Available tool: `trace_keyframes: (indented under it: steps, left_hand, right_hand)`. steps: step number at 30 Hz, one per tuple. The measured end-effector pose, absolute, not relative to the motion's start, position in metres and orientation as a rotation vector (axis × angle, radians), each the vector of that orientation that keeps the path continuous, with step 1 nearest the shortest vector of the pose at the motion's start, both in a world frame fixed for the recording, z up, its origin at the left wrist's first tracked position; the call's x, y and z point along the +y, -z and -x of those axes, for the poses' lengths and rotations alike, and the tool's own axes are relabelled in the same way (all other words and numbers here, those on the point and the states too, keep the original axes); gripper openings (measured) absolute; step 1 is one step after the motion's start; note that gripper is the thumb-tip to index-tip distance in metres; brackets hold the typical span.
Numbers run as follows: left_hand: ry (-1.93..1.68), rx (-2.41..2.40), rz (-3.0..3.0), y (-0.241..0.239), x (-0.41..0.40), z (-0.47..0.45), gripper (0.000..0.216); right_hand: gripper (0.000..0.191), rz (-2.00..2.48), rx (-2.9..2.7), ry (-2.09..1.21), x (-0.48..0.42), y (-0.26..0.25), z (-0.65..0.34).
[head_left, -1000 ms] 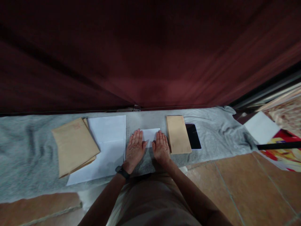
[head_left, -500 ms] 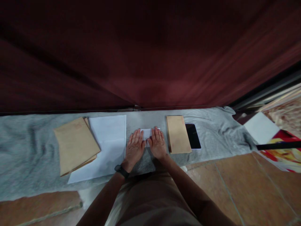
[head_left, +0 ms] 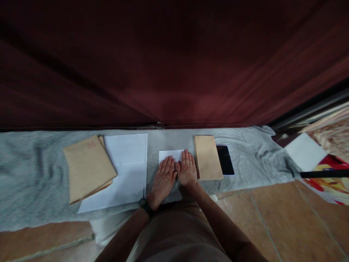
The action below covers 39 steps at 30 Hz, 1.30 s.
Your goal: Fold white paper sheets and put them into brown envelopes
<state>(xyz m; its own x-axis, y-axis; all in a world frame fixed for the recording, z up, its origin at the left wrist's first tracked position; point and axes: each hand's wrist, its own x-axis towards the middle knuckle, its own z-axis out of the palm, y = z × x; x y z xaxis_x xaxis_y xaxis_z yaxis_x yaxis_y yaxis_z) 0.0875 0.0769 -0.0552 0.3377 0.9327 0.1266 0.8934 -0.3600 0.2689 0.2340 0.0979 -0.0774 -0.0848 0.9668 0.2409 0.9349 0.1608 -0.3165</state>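
A small white piece of paper (head_left: 170, 154), seemingly folded, lies on the grey cloth in front of me. My left hand (head_left: 164, 179) rests flat on its lower left part, fingers stretched out. On its right part lies my right hand (head_left: 187, 169), also flat with fingers extended. The thumbs nearly meet over the paper, and its lower edge is hidden beneath the hands. Left of my left hand is a stack of large white sheets (head_left: 128, 160). Close to the right of my right hand sits a pile of brown envelopes (head_left: 208, 156).
More brown envelopes (head_left: 89, 167) overlap the white sheets on the left. A dark-screened phone (head_left: 225, 160) lies partly behind the right envelopes. Grey cloth (head_left: 253, 156) covers the narrow surface, backed by a dark red curtain (head_left: 174, 80). White paper (head_left: 305, 151) and a colourful print stand far right.
My left hand has slid right and toward me, baring the paper's upper left part. My right hand has shifted slightly right and toward me, both staying flat on the paper.
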Motion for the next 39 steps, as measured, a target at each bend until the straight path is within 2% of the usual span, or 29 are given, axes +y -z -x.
trace_keyframes:
  steps: [6, 12, 16, 22, 27, 32, 35, 39]
  left_hand:
    - [-0.336, 1.722, -2.456, 0.054, 0.082, -0.084, 0.063]
    - [-0.169, 1.672, -2.5, 0.044, 0.09, -0.086, 0.054]
    - [-0.05, 1.624, -2.593, 0.047, 0.087, -0.1, 0.065]
    - [-0.074, 1.7, -2.542, 0.05, 0.079, -0.124, 0.065]
    - [-0.065, 1.733, -2.499, 0.028, 0.082, -0.125, 0.058]
    - [-0.434, 1.808, -2.234, -0.008, 0.093, -0.101, 0.048]
    - [-0.871, 1.794, -1.748, -0.022, 0.103, -0.086, 0.03]
    - [-1.38, 1.425, -0.945, -0.017, 0.108, -0.086, 0.021]
  right_hand:
    - [0.062, 1.839, -1.984, -0.105, 0.09, 0.08, -0.236]
    - [0.056, 1.863, -1.931, -0.161, 0.084, 0.07, -0.24]
    - [0.054, 1.957, -1.896, -0.215, 0.091, 0.06, -0.244]
    - [0.05, 1.958, -1.762, -0.245, 0.105, 0.065, -0.249]
    - [0.052, 1.908, -1.666, -0.375, 0.11, 0.076, -0.258]
    - [0.062, 1.711, -1.495, -0.563, 0.105, 0.077, -0.266]
    - [0.064, 1.572, -1.236, -0.892, 0.101, 0.067, -0.258]
    - [0.063, 1.34, -0.863, -1.451, 0.099, 0.051, -0.233]
